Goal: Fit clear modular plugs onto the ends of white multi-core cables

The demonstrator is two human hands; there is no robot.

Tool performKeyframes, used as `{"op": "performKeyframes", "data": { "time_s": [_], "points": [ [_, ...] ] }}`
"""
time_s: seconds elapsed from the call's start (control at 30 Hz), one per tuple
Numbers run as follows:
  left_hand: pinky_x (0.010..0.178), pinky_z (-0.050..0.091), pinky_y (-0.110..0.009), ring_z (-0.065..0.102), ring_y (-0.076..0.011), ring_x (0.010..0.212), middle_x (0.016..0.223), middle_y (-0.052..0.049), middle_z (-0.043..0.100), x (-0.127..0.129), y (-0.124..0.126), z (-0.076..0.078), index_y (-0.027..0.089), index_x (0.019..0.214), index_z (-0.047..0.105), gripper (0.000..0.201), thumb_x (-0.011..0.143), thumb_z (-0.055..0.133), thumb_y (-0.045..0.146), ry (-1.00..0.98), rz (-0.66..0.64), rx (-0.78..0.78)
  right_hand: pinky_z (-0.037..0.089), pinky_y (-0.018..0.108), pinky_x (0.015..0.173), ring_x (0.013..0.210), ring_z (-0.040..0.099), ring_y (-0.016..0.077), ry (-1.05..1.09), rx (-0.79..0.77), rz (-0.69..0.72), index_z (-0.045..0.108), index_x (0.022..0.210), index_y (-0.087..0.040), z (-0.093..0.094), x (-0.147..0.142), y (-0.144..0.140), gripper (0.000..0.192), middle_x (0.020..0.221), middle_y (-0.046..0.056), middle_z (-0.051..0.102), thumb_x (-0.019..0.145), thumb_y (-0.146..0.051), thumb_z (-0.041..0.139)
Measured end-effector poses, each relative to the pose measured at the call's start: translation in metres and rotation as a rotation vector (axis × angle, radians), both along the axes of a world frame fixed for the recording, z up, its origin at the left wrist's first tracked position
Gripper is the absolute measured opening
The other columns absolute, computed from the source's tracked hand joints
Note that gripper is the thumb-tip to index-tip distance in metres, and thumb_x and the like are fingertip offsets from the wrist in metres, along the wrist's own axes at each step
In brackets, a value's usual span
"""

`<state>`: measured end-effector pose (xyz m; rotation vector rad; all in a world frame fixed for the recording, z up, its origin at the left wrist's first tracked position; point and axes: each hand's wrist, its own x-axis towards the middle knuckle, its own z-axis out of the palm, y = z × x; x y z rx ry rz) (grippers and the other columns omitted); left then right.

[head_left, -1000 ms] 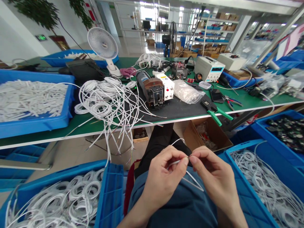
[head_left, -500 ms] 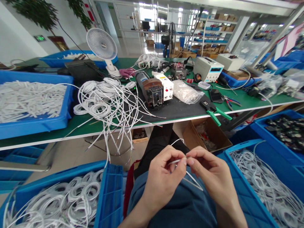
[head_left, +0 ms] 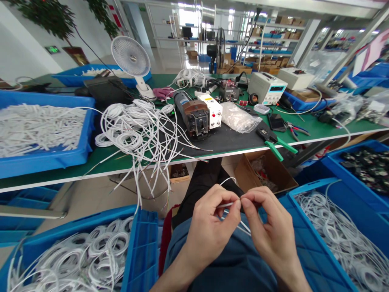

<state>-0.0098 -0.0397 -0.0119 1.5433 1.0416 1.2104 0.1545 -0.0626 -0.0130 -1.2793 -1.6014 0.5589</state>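
Green tabletop [head_left: 100, 164] ahead of you carries a tangle of white cables [head_left: 136, 129], a crimping machine [head_left: 196, 115] and a blue bin [head_left: 45, 156]. Over your lap, your left hand [head_left: 209, 227] and right hand [head_left: 267, 231] each pinch the thin white wire [head_left: 226, 205] between thumb and forefinger, fingertips nearly touching.
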Motion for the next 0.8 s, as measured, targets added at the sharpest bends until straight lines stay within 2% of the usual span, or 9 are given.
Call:
{"op": "performKeyframes", "data": {
  "time_s": [0.07,0.17,0.23,0.27,0.4,0.53,0.7,0.8],
  "points": [
    [0.063,0.040,-0.027,0.054,-0.0135,0.074,0.087,-0.001,0.062,-0.0036,0.0007,0.0004,0.019,0.091,0.072,0.013,0.103,0.066,0.017,-0.066,-0.085,-0.069,0.048,0.030,0.072,0.084,0.063,0.0180,0.078,-0.071,0.062,0.068,0.100,-0.025,0.0022,0.0022,0.0003,0.008,0.096,0.002,0.066,0.107,-0.023,0.067],
    [0.065,0.040,-0.028,0.052,-0.0146,0.075,0.085,0.000,0.059,-0.0073,0.0002,-0.0004,0.020,0.089,0.071,0.013,0.102,0.067,0.019,-0.168,-0.164,-0.128,0.039,0.028,0.054,0.059,0.049,0.0132,0.510,-0.395,0.260,0.067,0.094,-0.022,0.0036,0.0037,0.0021,0.022,0.080,0.000,0.057,0.109,-0.038,0.064],
    [0.065,0.039,-0.028,0.051,-0.0146,0.074,0.085,0.000,0.059,-0.0079,-0.0002,-0.0018,0.020,0.089,0.071,0.013,0.102,0.068,0.019,-0.180,-0.168,-0.146,0.033,0.026,0.048,0.052,0.040,0.0105,0.683,-0.515,0.306,0.067,0.092,-0.021,0.0029,0.0029,0.0031,0.027,0.073,-0.003,0.052,0.108,-0.044,0.066],
    [0.065,0.038,-0.028,0.050,-0.0145,0.074,0.085,0.000,0.058,-0.0077,-0.0003,-0.0025,0.020,0.089,0.071,0.014,0.103,0.067,0.020,-0.169,-0.157,-0.150,0.033,0.026,0.049,0.053,0.041,0.0104,0.671,-0.506,0.273,0.067,0.092,-0.021,0.0025,0.0022,0.0033,0.027,0.072,-0.003,0.052,0.107,-0.043,0.068],
    [0.064,0.037,-0.029,0.048,-0.0142,0.072,0.086,-0.001,0.059,-0.0053,0.0000,-0.0025,0.019,0.090,0.071,0.016,0.104,0.065,0.021,-0.111,-0.093,-0.139,0.042,0.026,0.061,0.069,0.053,0.0126,0.397,-0.299,0.118,0.072,0.094,-0.023,0.0030,0.0009,0.0035,0.017,0.086,-0.001,0.062,0.107,-0.035,0.071],
    [0.063,0.038,-0.029,0.050,-0.0147,0.072,0.087,-0.002,0.061,-0.0023,0.0008,0.0007,0.018,0.090,0.071,0.015,0.104,0.066,0.022,-0.079,-0.059,-0.127,0.048,0.026,0.070,0.081,0.061,0.0150,0.332,-0.229,0.146,0.072,0.100,-0.026,0.0039,0.0028,0.0060,0.009,0.094,0.000,0.065,0.108,-0.031,0.070],
    [0.063,0.041,-0.027,0.055,-0.0149,0.073,0.087,-0.003,0.064,-0.0012,0.0016,-0.0002,0.018,0.091,0.073,0.014,0.103,0.066,0.021,-0.039,-0.028,-0.080,0.047,0.027,0.068,0.079,0.061,0.0150,0.290,-0.166,0.108,0.070,0.098,-0.026,0.0014,0.0000,0.0068,0.012,0.092,-0.001,0.063,0.109,-0.027,0.067],
    [0.062,0.042,-0.026,0.056,-0.0139,0.071,0.086,-0.003,0.066,-0.0009,0.0016,-0.0024,0.018,0.092,0.076,0.014,0.102,0.068,0.021,0.003,0.025,-0.048,0.049,0.028,0.071,0.082,0.063,0.0159,0.196,-0.105,0.056,0.068,0.099,-0.027,-0.0004,-0.0034,0.0046,0.011,0.093,0.000,0.065,0.110,-0.024,0.065]
  ]
}}
